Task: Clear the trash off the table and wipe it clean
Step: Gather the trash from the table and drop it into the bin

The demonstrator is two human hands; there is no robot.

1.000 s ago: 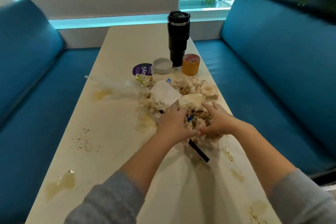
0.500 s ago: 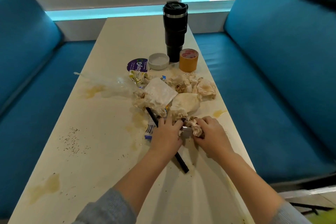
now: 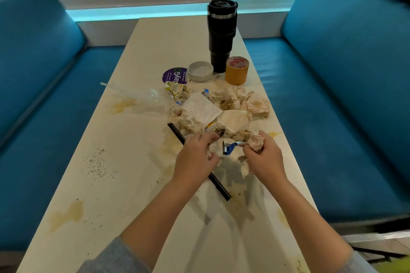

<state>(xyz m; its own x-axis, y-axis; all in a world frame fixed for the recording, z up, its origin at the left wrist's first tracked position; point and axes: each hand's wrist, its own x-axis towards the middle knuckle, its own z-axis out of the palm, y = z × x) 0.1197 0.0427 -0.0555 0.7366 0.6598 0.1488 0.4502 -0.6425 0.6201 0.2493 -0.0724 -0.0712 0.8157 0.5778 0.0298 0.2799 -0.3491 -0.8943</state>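
A heap of stained, crumpled napkins [image 3: 235, 104] and wrappers lies mid-table on the white table [image 3: 124, 162]. My right hand [image 3: 264, 157] grips a crumpled pinkish napkin wad [image 3: 255, 142], with a blue and silver wrapper [image 3: 228, 147] sticking out beside it. My left hand [image 3: 196, 157] is curled around bits of tissue just left of that wrapper. A black straw [image 3: 177, 134] runs diagonally under my left hand. A clear plastic bag [image 3: 142, 99] lies left of the heap.
Behind the heap stand a black tumbler [image 3: 221, 33], an orange tape roll [image 3: 237, 70], a white ashtray [image 3: 200, 71] and a purple round lid [image 3: 174, 75]. Yellowish spills [image 3: 68, 213] and dark crumbs [image 3: 97, 164] mark the table. Blue benches [image 3: 332, 117] flank both sides.
Both hands have drawn back toward me from the heap, pulling napkin scraps and the blue wrapper with them. They have spread slightly apart. The straw now shows more on both sides.
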